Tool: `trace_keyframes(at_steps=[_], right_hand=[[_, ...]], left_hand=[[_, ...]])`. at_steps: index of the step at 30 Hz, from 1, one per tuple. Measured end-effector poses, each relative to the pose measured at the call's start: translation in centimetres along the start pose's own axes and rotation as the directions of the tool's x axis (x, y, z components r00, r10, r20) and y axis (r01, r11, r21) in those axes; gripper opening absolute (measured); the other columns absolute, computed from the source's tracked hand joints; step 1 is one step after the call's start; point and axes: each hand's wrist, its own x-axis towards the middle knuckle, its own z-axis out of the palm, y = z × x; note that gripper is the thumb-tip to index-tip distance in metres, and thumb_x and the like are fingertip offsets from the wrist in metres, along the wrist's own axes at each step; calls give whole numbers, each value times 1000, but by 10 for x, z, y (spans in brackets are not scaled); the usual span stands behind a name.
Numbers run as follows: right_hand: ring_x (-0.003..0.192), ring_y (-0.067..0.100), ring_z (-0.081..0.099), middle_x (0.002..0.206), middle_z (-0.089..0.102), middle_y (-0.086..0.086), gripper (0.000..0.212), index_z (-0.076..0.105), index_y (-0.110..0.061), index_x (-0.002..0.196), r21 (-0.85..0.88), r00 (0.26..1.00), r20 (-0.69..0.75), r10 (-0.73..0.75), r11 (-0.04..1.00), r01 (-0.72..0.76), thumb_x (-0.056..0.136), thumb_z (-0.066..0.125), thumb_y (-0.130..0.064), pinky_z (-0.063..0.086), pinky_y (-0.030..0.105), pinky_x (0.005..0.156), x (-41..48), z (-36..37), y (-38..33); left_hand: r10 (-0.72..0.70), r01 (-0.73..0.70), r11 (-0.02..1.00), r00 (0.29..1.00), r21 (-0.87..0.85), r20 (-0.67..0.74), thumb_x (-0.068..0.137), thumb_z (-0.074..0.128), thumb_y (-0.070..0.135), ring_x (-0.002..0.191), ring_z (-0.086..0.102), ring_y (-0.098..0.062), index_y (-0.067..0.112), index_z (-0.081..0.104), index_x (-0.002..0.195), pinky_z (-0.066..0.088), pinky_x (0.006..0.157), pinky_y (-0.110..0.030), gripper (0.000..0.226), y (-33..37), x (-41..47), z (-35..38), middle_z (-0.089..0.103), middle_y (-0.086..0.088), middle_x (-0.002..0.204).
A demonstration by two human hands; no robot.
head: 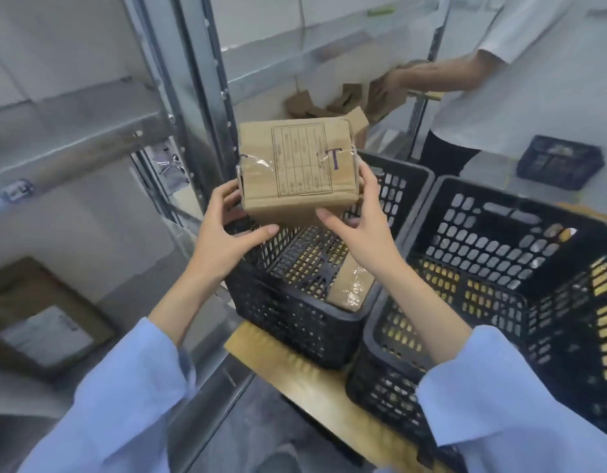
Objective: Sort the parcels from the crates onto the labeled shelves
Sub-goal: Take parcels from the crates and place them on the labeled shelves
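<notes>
Left hand [227,230]: curled round the lower left corner of the parcel, fingers on its side, thumb reaching underneath.
Right hand [360,220]: grasped the lower right corner, thumb on the front edge, fingers up the right side.
Parcel [295,165]: was held in the air by both hands, face toward the camera, above the nearer left crate and level with the shelf post.
Look: a squat block in brown paper, a printed grid form on its face, a band of clear tape round the middle, and a purple "T" written at the right; a second mark at the left edge was mostly hidden.
Handling: probably light and fairly stiff, judging by the easy fingertip hold. The tape looked slick, so the paper corners were the better grip.
Left crate [288,322]: black lattice plastic, with one more taped brown parcel [353,285] lying in its bottom.
Right crate [482,233]: the same kind, touching the first, no parcels visible inside.
Bench [295,370]: a low wooden board carried both crates.
Shelf post [199,80]: grey metal racking stood just left of the crates.
Other person [499,80]: reached toward brown packets on a far shelf.
</notes>
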Motion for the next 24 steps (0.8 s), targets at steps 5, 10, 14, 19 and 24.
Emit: trace_keyframes(at_steps=[5, 10, 14, 19, 24], right_hand=[[131, -6, 41, 149, 39, -12, 96, 12, -34, 153, 62, 984, 167, -66, 996, 56, 83, 78, -34, 47, 36, 105, -21, -15, -22], [128, -1, 48, 147, 40, -7, 97, 13, -31, 149, 153, 929, 351, -118, 986, 67, 80, 81, -34, 45, 37, 108, -40, -5, -43], [115, -6, 56, 143, 44, -2, 80, 21, -29, 139, 256, 886, 434, -161, 965, 50, 83, 78, -30, 50, 16, 93, -55, 17, -60], [109, -3, 58, 137, 46, 4, 61, 29, -22, 130, 324, 861, 467, -202, 945, 46, 88, 72, -25, 51, 23, 96, -70, 47, -74], [131, 4, 43, 146, 38, -18, 92, 20, -35, 153, 313, 790, 566, -237, 948, 60, 81, 77, -39, 42, 26, 104, -78, 72, -88]], left_hand=[[-4, 4, 1000, 991, -2, -131, 65, 86, 36, 121, 57, -5, 22, 45, 136, 46, 100, -25, 84, 31, -56, -5, 54, 1, 139], [17, 5, 997, 960, 79, -280, 63, 84, 44, 117, 51, 11, 32, 48, 122, 44, 93, -9, 70, 53, -109, -22, 52, 5, 135], [2, 47, 992, 925, 119, -380, 61, 81, 53, 127, 42, 12, 42, 43, 130, 43, 98, -13, 79, 69, -148, -42, 49, 14, 139], [-80, 153, 982, 866, 109, -493, 56, 79, 57, 129, 46, 3, 33, 34, 149, 42, 109, -28, 106, 81, -188, -62, 48, 18, 137], [-108, 239, 957, 822, 167, -558, 59, 75, 61, 135, 42, -10, 32, 41, 147, 33, 116, -43, 99, 94, -221, -81, 44, 4, 147]])
